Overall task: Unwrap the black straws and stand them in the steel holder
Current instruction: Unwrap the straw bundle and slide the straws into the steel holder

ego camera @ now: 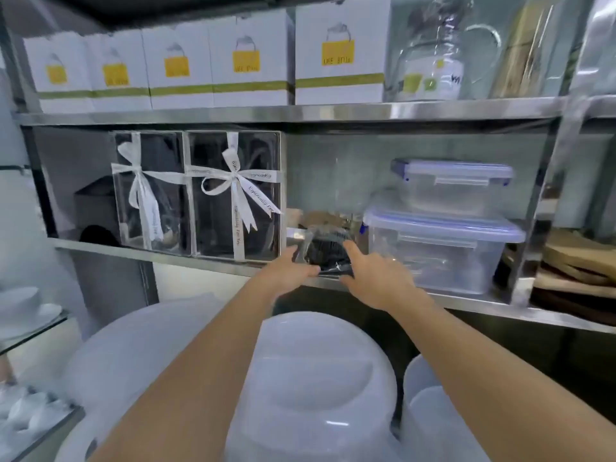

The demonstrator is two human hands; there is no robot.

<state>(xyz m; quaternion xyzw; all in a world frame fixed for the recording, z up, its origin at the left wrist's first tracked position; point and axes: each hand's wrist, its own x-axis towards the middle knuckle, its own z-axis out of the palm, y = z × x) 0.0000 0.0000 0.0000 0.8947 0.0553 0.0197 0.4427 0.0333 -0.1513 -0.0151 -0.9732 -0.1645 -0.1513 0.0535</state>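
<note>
A bundle of black straws (pixel 328 253) in clear plastic wrap lies end-on at the front edge of the steel shelf (pixel 206 266), between the gift boxes and the plastic containers. My left hand (pixel 288 273) grips the bundle's left side, thumb across the front. My right hand (pixel 373 278) holds its right side, fingers curled round the wrap. No steel holder is in view.
Two clear gift boxes with white ribbons (pixel 200 195) stand left of the bundle. Stacked clear containers with blue lids (pixel 446 235) sit to the right. White boxes (pixel 180 65) line the upper shelf. White plastic bowls (pixel 316 388) sit below my arms.
</note>
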